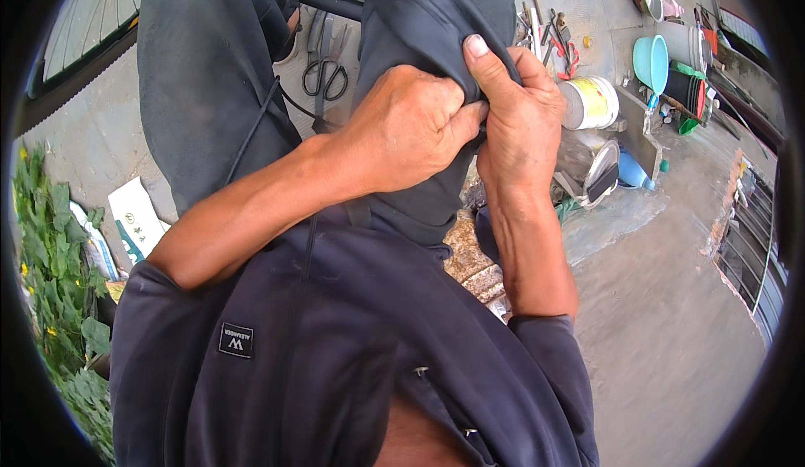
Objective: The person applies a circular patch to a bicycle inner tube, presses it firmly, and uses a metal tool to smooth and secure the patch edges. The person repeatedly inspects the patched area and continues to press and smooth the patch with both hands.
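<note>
A black rubber inner tube [436, 2] lies across my right thigh, with part of it looping between my knees. My left hand [412, 127] is curled into a fist, its thumb and finger pinched at the tube's edge. On the other side, my right hand [521, 106] grips the tube, thumb on top and fingers wrapped behind. Both hands nearly meet over the thigh; the spot between their fingertips is mostly hidden. Black-handled scissors [325, 79] lie on the ground between my legs, next to other hand tools.
A bicycle wheel [88, 18] stands at the far left. Several metal tools [549, 35] lie beyond my right knee. To the right are a white bucket [589, 102], a teal basin [651, 62] and a metal rack [750, 249]. Leafy plants [54, 257] edge the left side.
</note>
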Action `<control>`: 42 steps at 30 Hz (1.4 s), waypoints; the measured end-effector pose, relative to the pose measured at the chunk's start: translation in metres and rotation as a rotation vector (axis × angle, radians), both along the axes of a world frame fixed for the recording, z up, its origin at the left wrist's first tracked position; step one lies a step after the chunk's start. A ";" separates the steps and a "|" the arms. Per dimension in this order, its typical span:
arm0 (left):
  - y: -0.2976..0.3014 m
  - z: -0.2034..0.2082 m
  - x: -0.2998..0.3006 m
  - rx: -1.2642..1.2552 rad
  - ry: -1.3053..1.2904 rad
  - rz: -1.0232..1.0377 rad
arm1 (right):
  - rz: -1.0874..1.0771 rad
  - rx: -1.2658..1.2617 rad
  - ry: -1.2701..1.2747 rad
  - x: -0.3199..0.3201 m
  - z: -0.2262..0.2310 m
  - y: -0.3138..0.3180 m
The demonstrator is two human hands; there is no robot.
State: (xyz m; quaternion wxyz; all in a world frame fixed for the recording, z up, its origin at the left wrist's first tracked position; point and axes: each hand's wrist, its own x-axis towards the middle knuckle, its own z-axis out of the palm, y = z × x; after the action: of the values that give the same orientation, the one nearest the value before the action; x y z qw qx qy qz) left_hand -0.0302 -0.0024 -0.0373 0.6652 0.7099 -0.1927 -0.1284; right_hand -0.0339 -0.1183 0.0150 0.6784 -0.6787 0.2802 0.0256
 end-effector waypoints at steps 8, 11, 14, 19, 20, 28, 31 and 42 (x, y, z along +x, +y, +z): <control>0.023 0.018 0.014 -0.136 0.575 -0.090 | 0.160 0.190 0.029 0.012 0.008 -0.020; 0.028 0.020 0.012 -0.176 0.560 0.021 | 0.195 0.207 -0.028 0.012 0.007 -0.021; 0.019 0.021 0.012 -0.381 0.771 -0.021 | 0.244 0.167 -0.026 0.012 0.007 -0.025; 0.012 0.020 0.009 -0.381 0.780 0.013 | 0.469 -0.181 -0.023 0.013 0.004 -0.040; 0.012 0.020 0.010 -0.377 0.757 -0.004 | 0.488 -0.195 -0.012 0.014 0.005 -0.041; 0.015 0.028 0.014 -0.306 0.780 0.001 | 0.563 -0.307 0.000 0.020 0.009 -0.045; 0.014 0.028 0.015 -0.290 0.779 0.007 | 0.536 -0.308 -0.109 0.018 0.003 -0.042; 0.016 0.029 0.016 -0.348 0.820 0.026 | 0.362 -0.086 -0.128 0.014 -0.004 -0.034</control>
State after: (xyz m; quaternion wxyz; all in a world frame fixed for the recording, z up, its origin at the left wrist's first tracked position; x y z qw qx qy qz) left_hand -0.0144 0.0138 -0.0087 0.7977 0.4800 0.0771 -0.3567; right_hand -0.0198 -0.1520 0.0108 0.6494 -0.7467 0.1106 0.0921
